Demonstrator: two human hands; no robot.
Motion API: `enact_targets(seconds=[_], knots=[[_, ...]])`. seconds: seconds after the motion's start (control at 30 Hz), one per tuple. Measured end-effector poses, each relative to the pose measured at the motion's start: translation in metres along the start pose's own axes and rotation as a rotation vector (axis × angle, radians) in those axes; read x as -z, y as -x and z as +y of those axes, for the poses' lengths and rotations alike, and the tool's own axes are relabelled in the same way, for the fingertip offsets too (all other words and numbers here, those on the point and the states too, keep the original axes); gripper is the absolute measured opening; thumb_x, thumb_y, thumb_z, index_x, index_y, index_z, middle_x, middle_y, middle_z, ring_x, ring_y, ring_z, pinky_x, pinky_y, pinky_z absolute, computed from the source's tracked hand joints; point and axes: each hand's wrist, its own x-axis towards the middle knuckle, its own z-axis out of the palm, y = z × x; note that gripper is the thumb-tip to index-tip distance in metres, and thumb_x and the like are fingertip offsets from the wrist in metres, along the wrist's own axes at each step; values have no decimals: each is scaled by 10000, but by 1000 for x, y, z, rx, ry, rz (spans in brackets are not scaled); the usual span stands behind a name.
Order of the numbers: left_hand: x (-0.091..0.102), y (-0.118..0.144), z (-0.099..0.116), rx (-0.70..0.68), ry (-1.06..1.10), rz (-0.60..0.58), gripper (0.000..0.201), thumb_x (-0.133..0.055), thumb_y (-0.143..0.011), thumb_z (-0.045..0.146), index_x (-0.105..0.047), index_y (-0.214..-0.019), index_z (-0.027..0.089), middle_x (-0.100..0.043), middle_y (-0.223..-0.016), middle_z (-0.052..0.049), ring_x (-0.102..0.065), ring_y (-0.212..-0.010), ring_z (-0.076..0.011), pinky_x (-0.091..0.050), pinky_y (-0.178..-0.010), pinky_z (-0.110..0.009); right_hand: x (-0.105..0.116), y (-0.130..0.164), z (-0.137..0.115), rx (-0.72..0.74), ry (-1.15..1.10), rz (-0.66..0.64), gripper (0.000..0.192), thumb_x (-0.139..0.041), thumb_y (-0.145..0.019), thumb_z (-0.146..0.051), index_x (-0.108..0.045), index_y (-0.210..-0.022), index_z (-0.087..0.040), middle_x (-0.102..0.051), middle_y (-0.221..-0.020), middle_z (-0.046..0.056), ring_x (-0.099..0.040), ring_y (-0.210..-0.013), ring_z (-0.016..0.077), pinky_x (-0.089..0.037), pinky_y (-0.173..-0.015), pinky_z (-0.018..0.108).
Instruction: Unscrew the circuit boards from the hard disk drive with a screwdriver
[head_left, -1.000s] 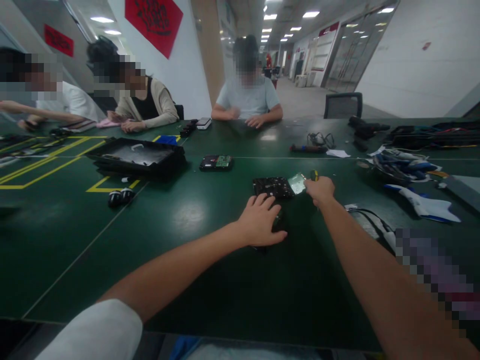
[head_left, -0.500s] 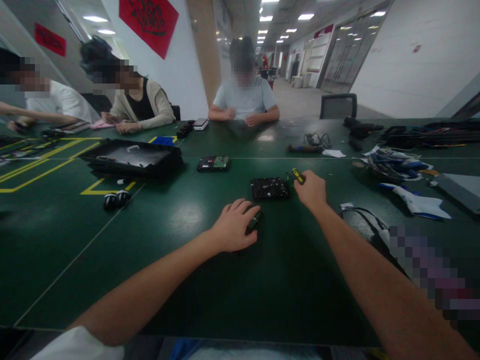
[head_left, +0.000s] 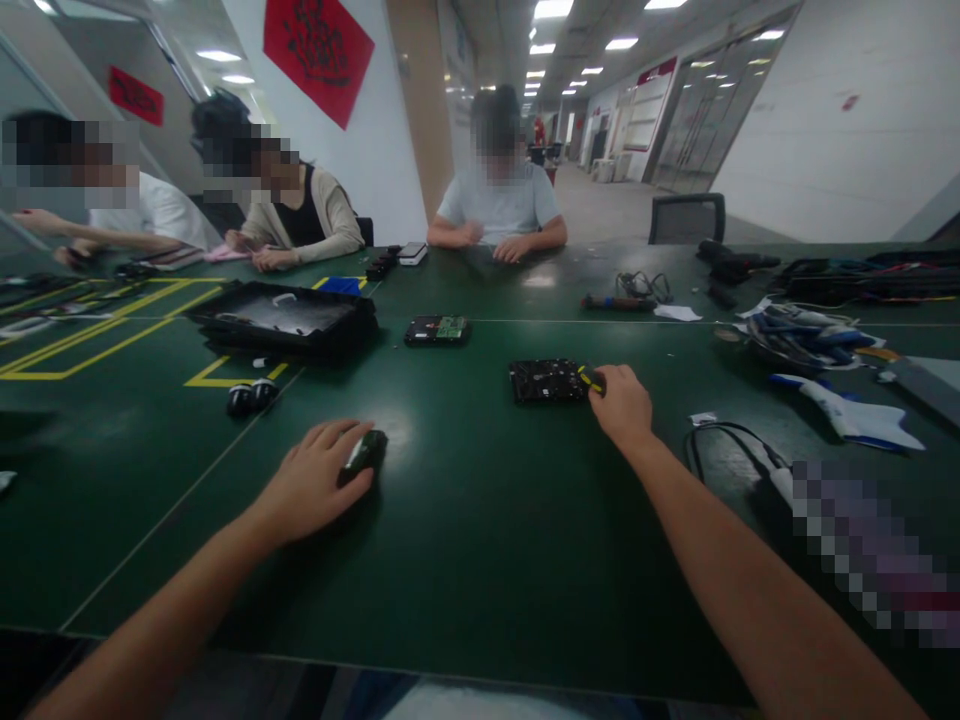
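My left hand curls over a dark, glossy object shaped like a computer mouse, on or just above the table left of centre. My right hand grips a yellow-and-black screwdriver handle, its fingers closed round it. The handle's front end reaches the right edge of a black hard drive, which lies flat with small bright dots on its top. Whether the screwdriver touches the drive I cannot tell. Farther back lies a second hard drive with a green circuit board showing.
A black tray stands at the back left, with two small black rounded items before it. Cables, a white-and-blue glove and a black power drill lie to the right. Several people sit across the green table.
My left hand has slid left, away from the black hard drive, with the dark mouse-shaped object in it. The screwdriver in my right hand has come closer to the drive's right edge.
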Motion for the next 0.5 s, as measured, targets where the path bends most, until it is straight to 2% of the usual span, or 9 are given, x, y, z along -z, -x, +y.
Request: enact_targets(seconds=[0.1, 0.23, 0.3, 0.37, 0.5], knots=[[-1, 15, -42, 28, 5, 2, 871, -498, -855, 658, -336, -1610, 256, -413, -1627, -63, -335, -1493, -387, -287, -1227, -493, -4, 3, 3, 8, -8, 32, 335, -571, -938, -251, -655, -1251, -163, -623, -1271, 147, -641, -1047, 288, -505, -858, 379], [1, 35, -89, 61, 22, 11, 847, -531, -866, 682, -302, -1600, 327, -411, -1637, -24, -377, -1481, -329, -293, -1233, -451, -8, 4, 6, 36, -31, 79, 334, -564, -935, -244, -675, -1242, -171, -634, -1247, 142, -645, -1054, 286, -509, -874, 379], [1, 46, -110, 15, 45, -37, 799, -510, -912, 620, -295, -1606, 288, -380, -1655, -43, -363, -1496, -320, -296, -1229, -431, -11, 4, 8, 33, -31, 99, 325, -577, -920, -236, -689, -1219, -175, -645, -1222, 139, -651, -1033, 288, -513, -860, 386], [0, 57, -131, 5, 49, -18, 770, -499, -931, 571, -302, -1606, 257, -370, -1661, -56, -352, -1507, -298, -279, -1238, -393, -12, 4, 9, 39, -36, 119, 318, -589, -908, -235, -698, -1201, -177, -655, -1202, 133, -656, -1002, 284, -517, -835, 386], [-8, 74, -164, 52, 93, -17, 748, -538, -901, 574, -336, -1587, 352, -366, -1673, 13, -368, -1505, -290, -299, -1232, -379, -12, 5, 10, 56, -71, 158, 292, -580, -909, -236, -706, -1166, -177, -664, -1175, 125, -657, -956, 268, -518, -796, 377]])
